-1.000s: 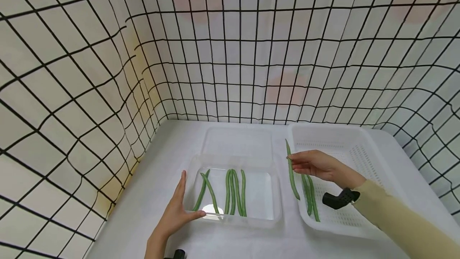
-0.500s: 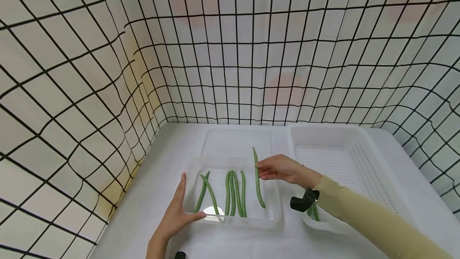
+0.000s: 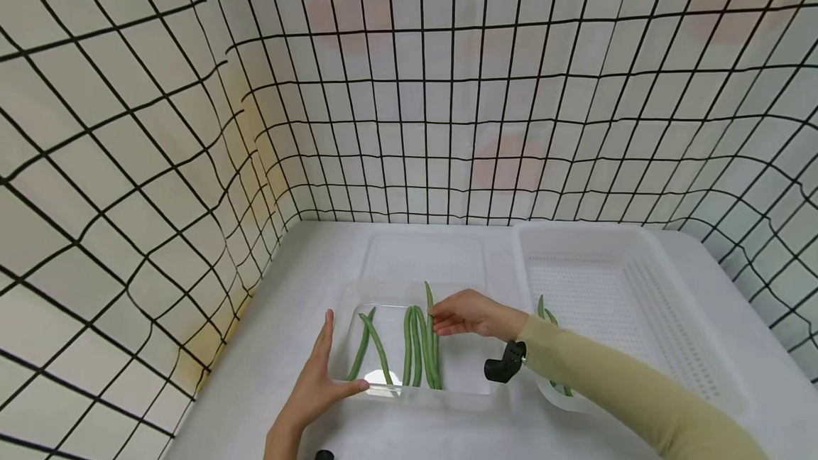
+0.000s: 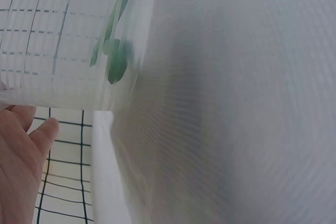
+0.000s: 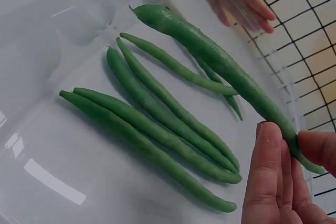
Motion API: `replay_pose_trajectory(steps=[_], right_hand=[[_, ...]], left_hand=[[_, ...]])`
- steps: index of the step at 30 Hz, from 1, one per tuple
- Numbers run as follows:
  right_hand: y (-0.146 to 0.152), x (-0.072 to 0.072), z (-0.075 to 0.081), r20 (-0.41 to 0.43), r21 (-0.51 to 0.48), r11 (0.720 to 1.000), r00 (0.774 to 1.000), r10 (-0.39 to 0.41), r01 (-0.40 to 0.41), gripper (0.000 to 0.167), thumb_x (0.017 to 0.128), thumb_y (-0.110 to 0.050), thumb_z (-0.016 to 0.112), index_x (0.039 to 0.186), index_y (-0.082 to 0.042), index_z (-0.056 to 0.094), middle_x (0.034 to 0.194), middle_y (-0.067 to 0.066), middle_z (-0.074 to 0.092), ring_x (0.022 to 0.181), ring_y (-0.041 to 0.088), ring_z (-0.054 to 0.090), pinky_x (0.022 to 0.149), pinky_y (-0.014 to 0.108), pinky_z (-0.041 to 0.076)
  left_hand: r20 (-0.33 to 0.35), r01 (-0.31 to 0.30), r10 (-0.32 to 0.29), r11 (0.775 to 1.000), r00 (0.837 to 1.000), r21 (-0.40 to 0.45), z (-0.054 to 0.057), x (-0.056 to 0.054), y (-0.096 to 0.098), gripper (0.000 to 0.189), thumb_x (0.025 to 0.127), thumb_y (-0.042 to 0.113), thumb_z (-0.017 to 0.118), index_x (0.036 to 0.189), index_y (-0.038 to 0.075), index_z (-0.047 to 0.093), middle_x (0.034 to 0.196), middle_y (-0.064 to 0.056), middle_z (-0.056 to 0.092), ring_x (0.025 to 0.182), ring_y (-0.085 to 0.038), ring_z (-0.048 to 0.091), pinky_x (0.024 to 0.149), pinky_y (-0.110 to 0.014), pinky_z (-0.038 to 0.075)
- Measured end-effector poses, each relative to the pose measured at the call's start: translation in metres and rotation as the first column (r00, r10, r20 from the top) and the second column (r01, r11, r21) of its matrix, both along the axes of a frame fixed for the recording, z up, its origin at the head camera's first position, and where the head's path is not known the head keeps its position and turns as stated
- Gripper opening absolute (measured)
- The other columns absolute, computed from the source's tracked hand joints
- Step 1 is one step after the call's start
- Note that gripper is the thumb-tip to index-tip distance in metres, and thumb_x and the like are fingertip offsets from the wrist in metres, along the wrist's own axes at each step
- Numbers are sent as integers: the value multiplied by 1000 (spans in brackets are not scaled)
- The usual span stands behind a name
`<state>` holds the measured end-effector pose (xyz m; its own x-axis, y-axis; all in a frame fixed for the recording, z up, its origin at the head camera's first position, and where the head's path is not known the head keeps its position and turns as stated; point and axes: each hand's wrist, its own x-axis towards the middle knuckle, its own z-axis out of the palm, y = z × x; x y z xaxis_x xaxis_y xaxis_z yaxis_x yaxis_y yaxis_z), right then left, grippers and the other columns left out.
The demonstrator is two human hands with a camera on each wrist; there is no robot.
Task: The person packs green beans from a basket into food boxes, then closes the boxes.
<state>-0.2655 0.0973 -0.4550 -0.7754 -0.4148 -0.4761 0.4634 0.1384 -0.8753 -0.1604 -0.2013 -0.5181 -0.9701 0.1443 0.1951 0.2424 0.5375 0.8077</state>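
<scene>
A green bean (image 5: 220, 66) is pinched between the thumb and fingers of my right hand (image 3: 473, 314), over the clear plastic container (image 3: 469, 397). Its upper end rises past the container's far wall in the head view. Several other green beans (image 5: 152, 135) lie roughly side by side beneath it on the container floor. Two more beans (image 3: 377, 346) lie crossed at the left side. My left hand (image 3: 316, 375) is spread at the container's left front corner, fingers straight and thumb along the front rim; in the left wrist view its fingers reach the container's edge.
On the right stands a white perforated basket (image 3: 645, 289) with a few green beans (image 3: 542, 304) at its left side, partly hidden by my right forearm. A clear flat lid (image 3: 422, 254) lies behind the container. Black wire mesh (image 3: 396, 119) encloses the white table.
My right hand has carried the green bean left from the basket's edge to over the middle of the container. My left hand has stayed at the container's corner.
</scene>
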Motion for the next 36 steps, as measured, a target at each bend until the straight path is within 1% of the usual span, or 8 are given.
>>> replay_pose_trajectory(steps=[8,13,18,22,27,32,34,36], right_hand=[[-3,1,-10,43,40,999,999,-19,17,27,89,-4,64,107,16,61,74,13,66,64,17,66,64,28,55],[-2,2,-14,50,61,998,999,-10,7,26,92,-6,61,103,17,62,73,13,67,65,18,67,63,28,56],[0,4,-14,47,66,998,999,13,-16,25,93,-8,59,100,15,63,74,14,67,67,19,68,64,29,56],[2,5,-10,42,67,998,999,19,-21,24,93,-9,59,99,14,64,76,14,67,67,19,68,66,30,56],[12,5,1,21,67,998,1000,16,-17,29,93,-12,61,105,14,62,82,16,68,71,20,68,68,31,56],[35,2,15,-28,13,999,999,43,-43,32,94,-19,61,108,10,61,87,14,67,78,23,69,73,34,55],[47,-1,23,-47,-17,999,998,40,-41,33,95,-21,59,109,9,61,89,14,67,80,23,68,75,35,55],[60,-4,29,-60,-41,999,998,18,-21,35,95,-22,60,110,9,60,91,14,67,80,22,68,75,35,55]], left_hand=[[-5,2,-2,1000,1000,-4,3,0,1,133,58,44,89,153,31,-4,158,3,4,141,-31,10,104,-64,17],[-1,4,-4,1000,1000,1,5,0,1,132,58,44,89,153,31,-3,158,4,4,141,-30,10,104,-63,17],[-3,5,-5,1000,1000,3,4,0,1,132,58,45,88,153,31,-3,158,5,4,141,-29,10,104,-63,17],[-8,1,-1,1000,1000,5,3,0,1,132,58,47,88,153,31,-3,158,5,4,141,-30,10,104,-63,17],[-10,-1,1,1000,1000,2,1,-1,1,132,58,49,87,153,32,-3,158,5,4,141,-31,10,102,-65,18],[-14,-1,1,1000,1000,-3,1,-1,0,132,58,48,87,153,32,-3,158,3,4,141,-31,11,102,-65,18],[-15,-1,1,1000,1000,-3,1,-1,0,132,58,48,88,153,31,-3,158,2,5,141,-31,11,103,-65,19],[-15,-4,4,1000,1000,-4,1,-1,0,133,57,47,88,153,32,-3,158,2,5,141,-31,11,103,-65,19]])
